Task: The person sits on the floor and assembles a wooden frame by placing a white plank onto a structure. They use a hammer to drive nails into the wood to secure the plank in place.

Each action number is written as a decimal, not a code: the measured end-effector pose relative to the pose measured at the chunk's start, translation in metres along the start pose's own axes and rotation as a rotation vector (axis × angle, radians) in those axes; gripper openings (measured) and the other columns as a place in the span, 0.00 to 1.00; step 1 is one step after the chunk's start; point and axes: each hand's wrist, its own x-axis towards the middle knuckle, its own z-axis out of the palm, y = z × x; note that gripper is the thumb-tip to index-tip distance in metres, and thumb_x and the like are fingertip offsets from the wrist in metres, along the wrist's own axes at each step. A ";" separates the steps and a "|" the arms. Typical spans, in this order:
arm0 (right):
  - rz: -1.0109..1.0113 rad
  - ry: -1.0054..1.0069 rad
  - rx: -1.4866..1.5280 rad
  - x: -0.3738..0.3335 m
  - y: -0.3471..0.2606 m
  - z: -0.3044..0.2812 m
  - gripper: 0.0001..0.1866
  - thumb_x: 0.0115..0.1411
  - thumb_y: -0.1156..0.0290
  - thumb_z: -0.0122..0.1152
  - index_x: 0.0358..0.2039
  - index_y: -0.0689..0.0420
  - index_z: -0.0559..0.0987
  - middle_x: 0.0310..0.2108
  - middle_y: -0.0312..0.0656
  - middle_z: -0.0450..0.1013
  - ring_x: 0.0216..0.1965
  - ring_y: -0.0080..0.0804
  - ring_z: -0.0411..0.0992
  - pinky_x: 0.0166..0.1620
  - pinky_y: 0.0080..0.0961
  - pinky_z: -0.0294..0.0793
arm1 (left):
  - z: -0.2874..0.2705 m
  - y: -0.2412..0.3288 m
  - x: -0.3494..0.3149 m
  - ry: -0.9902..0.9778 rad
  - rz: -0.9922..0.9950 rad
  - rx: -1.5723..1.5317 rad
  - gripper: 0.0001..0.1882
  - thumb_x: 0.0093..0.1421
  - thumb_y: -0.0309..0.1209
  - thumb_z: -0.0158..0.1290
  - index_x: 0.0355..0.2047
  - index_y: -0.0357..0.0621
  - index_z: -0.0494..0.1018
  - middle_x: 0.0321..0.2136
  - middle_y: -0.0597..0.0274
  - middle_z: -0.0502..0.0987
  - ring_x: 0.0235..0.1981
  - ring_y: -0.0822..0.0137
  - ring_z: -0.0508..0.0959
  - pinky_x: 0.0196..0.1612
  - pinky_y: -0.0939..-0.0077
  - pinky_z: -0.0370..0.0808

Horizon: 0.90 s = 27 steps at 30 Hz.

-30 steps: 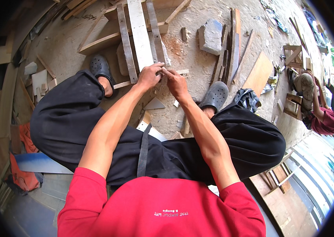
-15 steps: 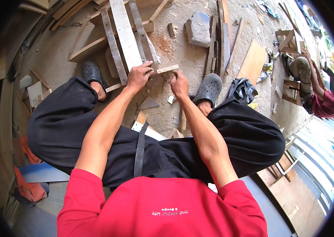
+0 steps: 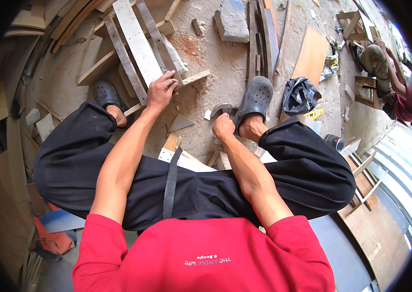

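My left hand point(image 3: 160, 92) is closed at the near end of a dark wooden strip point(image 3: 159, 39), over a pale crosspiece point(image 3: 196, 78). Its fingertips are pressed together; anything small between them is hidden. The strip belongs to a wooden frame with a whitish board point(image 3: 138, 43) in the middle and another dark strip point(image 3: 124, 58) on the left. Just inside my right shoe, my right hand point(image 3: 223, 126) grips a hammer point(image 3: 222, 109). Its dark curved head shows above the fist, while the handle is mostly hidden.
A concrete block point(image 3: 232, 22) and long boards point(image 3: 259, 44) lie ahead. Beside my right shoe point(image 3: 255, 100) is a black plastic bag point(image 3: 299, 95). Scrap wood lies between my legs. Another person point(image 3: 403, 92) sits at far right.
My right hand has left the crosspiece's end, moved down toward my right shoe and now holds the hammer. My left hand stays at the strip's end. The view has shifted slightly.
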 end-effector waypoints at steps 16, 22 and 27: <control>0.147 -0.183 0.089 0.020 0.007 -0.026 0.19 0.66 0.68 0.41 0.40 0.66 0.80 0.43 0.56 0.78 0.46 0.52 0.77 0.48 0.43 0.78 | 0.003 -0.003 -0.001 -0.077 -0.100 -0.047 0.09 0.60 0.32 0.59 0.39 0.44 0.82 0.53 0.60 0.76 0.59 0.59 0.71 0.60 0.69 0.68; 0.225 -0.247 0.140 0.013 -0.004 -0.044 0.21 0.57 0.61 0.53 0.42 0.62 0.82 0.47 0.54 0.76 0.50 0.48 0.76 0.51 0.38 0.76 | 0.001 -0.002 -0.001 -0.079 -0.127 -0.031 0.10 0.59 0.32 0.59 0.38 0.41 0.82 0.52 0.59 0.77 0.58 0.59 0.73 0.59 0.71 0.69; 0.289 -0.291 0.220 0.021 -0.017 -0.058 0.25 0.52 0.58 0.55 0.46 0.60 0.81 0.50 0.52 0.75 0.55 0.47 0.73 0.55 0.40 0.72 | -0.001 0.000 0.002 -0.062 -0.044 -0.033 0.09 0.58 0.30 0.59 0.38 0.40 0.82 0.51 0.55 0.77 0.55 0.57 0.75 0.56 0.71 0.71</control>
